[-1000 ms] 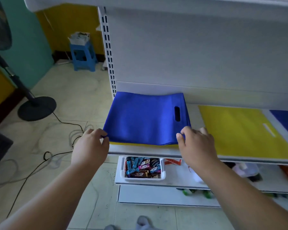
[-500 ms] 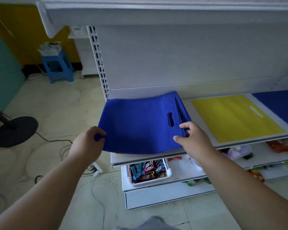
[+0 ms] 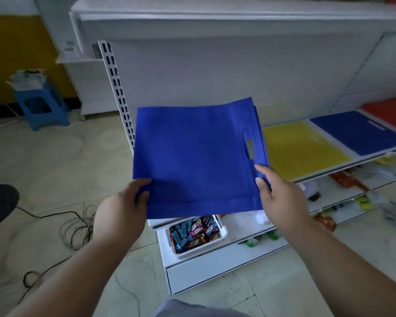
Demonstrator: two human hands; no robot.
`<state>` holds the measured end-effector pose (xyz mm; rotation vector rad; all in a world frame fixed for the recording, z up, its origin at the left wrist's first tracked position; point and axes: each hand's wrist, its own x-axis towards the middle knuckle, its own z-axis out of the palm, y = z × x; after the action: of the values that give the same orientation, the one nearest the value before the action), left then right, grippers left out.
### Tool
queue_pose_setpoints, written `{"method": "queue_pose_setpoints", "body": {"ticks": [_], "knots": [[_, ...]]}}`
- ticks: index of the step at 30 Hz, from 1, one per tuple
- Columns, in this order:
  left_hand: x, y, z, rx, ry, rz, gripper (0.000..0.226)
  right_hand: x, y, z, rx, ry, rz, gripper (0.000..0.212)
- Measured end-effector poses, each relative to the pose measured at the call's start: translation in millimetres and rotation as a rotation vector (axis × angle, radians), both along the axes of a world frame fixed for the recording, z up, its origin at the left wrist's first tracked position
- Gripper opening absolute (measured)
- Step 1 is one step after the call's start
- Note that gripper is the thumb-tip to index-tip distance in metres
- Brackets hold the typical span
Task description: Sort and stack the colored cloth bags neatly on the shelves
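A blue bag (image 3: pixel 192 156) is held up flat by its near corners, pinched by the left hand (image 3: pixel 121 211) and the right hand (image 3: pixel 281 197). Behind it, a yellow bag (image 3: pixel 304 152) is laid on the shelf (image 3: pixel 352 167).

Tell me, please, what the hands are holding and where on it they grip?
Both hold the blue cloth bag at its near corners: the left hand the left, the right hand the right, below the handle slot.

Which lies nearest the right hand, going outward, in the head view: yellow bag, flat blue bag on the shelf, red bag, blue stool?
From the right hand:
1. Yellow bag, just beyond it on the shelf.
2. Flat blue bag, farther right.
3. Red bag, at the shelf's right end.
4. Blue stool, far left on the floor.
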<state>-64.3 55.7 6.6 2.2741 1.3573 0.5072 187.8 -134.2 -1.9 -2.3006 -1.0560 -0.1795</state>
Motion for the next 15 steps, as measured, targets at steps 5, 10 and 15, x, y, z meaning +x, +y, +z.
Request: {"method": "queue_pose_setpoints", "body": {"ticks": [5, 10, 15], "knots": [[32.8, -32.3, 1.8, -0.013, -0.115, -0.016, 0.034, 18.3, -33.8, 1.2, 0.079, -0.037, -0.068, 0.035], [100.8, -81.2, -4.1, -0.054, -0.174, -0.066, 0.034, 73.2, -101.1, 0.5, 0.029, -0.043, -0.15, 0.037], [221.7, -162.7, -15.4, -0.021, -0.172, -0.183, 0.035, 164.9, -209.5, -1.9, 0.026, -0.034, -0.249, 0.038]]}}
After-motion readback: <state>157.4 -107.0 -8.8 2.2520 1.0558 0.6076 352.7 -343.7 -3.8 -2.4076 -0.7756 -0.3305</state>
